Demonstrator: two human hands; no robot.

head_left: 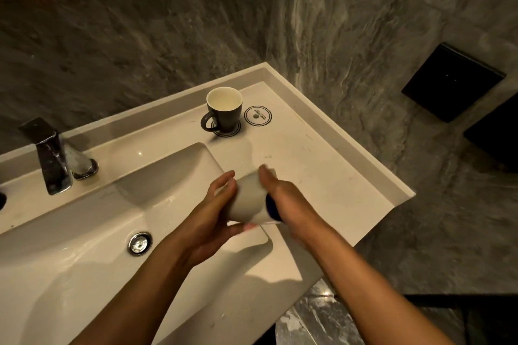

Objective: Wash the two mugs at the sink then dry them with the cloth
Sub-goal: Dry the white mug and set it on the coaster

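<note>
Over the right edge of the basin, both hands hold a second mug [271, 207] between them. Only a dark blue part of it shows, because a white cloth [248, 200] is wrapped around most of it. My left hand [210, 213] cups the wrapped mug from the left and below. My right hand [288, 199] presses the cloth against it from the right, fingers over the top. A dark grey mug [224, 109] with a white inside stands upright on a round coaster [236, 129] at the back of the counter, handle to the left.
The white basin [92, 260] has a chrome drain plug [139, 243]. A chrome tap [53, 157] stands at the back left, with no water visible. A second round coaster [258, 116] lies bare beside the grey mug. The counter [322, 171] ends at a raised rim on the right, against marble walls.
</note>
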